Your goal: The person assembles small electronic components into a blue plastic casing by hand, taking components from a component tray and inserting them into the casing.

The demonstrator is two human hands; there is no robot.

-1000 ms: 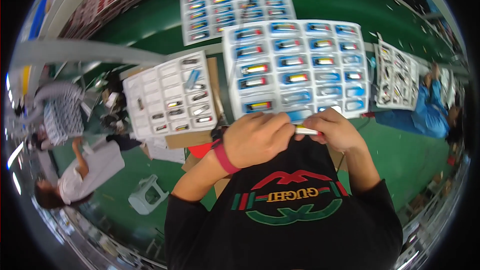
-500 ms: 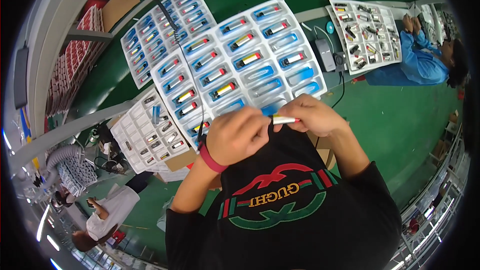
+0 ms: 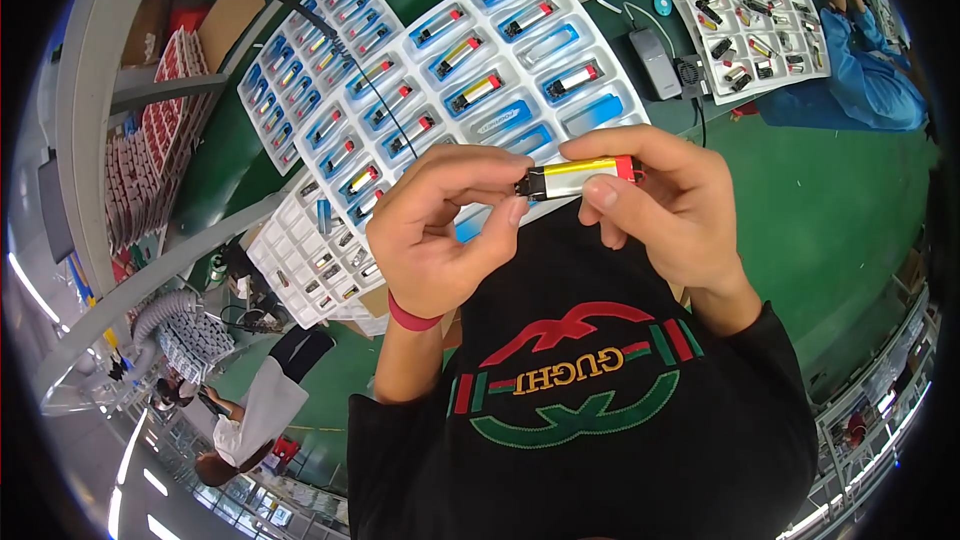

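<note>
Above the white tray (image 3: pixel 600 40) of small batteries on the green table (image 3: pixel 830 200), both hands hold one slim battery (image 3: pixel 578 176) level. The left hand (image 3: pixel 440 235) pinches its dark end between thumb and forefinger; the right hand (image 3: pixel 665 205) grips the red-tipped end, fingers curled around it.

glossy foil battery cell (image 3: pixel 578 173), clear plastic blister trays (image 3: pixel 500 60), matt green tabletop (image 3: pixel 830 200)
</note>
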